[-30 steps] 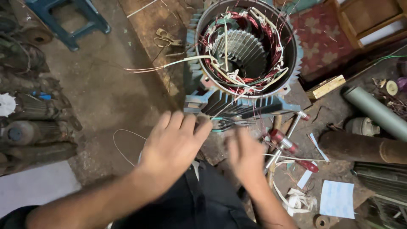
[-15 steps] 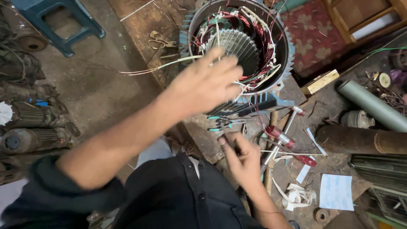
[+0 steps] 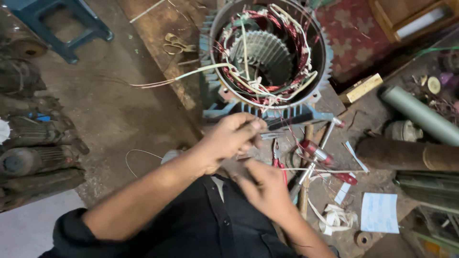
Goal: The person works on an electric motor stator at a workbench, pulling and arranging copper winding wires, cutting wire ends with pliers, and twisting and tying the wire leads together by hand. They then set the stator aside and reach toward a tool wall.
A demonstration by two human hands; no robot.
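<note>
- Motor stator, a large round blue finned metal housing (image 3: 217, 102) with red-brown copper windings and pale sleeved leads inside its bore, sits open end up at the top of the view, beyond both hands; its toothed core shows in the middle and nothing else lies inside it.
- Long pale leads (image 3: 191, 75) run out of the housing over its left rim and trail leftward across the brown wooden desk (image 3: 158, 28).
- Left hand (image 3: 229, 138) is the nearer one to the stator, just below its lower rim; its fingers are pinched closed on thin wire ends, which are too blurred to separate from each other.
- Right hand (image 3: 267, 188) lies lower, close to the body and apart from the stator; it is blurred, its fingers loosely curled, and I cannot tell whether its grip holds anything.
- Wire ends in the left grip point roughly rightward, toward the tools.
- Red-handled screwdriver (image 3: 315, 154) and a wooden-handled hammer (image 3: 306, 167) lie just right of the hands, their long axes slanting from upper right to lower left.
- White paper slip (image 3: 380, 212) and torn white tape scraps (image 3: 334, 219) lie lower right.
</note>
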